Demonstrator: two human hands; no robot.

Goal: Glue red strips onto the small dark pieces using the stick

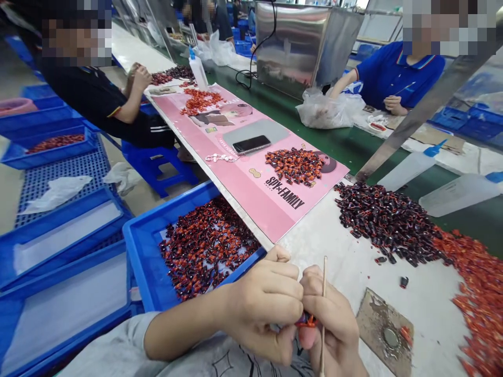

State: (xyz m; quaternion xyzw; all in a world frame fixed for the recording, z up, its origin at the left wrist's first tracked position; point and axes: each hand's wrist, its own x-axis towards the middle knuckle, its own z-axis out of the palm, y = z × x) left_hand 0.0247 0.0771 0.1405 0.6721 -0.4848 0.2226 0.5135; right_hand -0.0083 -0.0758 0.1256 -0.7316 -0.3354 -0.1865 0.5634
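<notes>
Pinching small red-wrapped piece (307, 321) between left hand (261, 303) and right hand (330, 324), fingers clenched on it; right fingers (314, 293) also gripping upright wooden stick (324, 298); piece held over bench (346, 272) edge, near blue tray (168, 205) of similar pieces.

Plastic crate (131, 228) left of loose pieces (387, 222)

Small orange-red piece (306, 321), partly hidden, w/ thin wooden stick (324, 298) upright just beside.
</notes>
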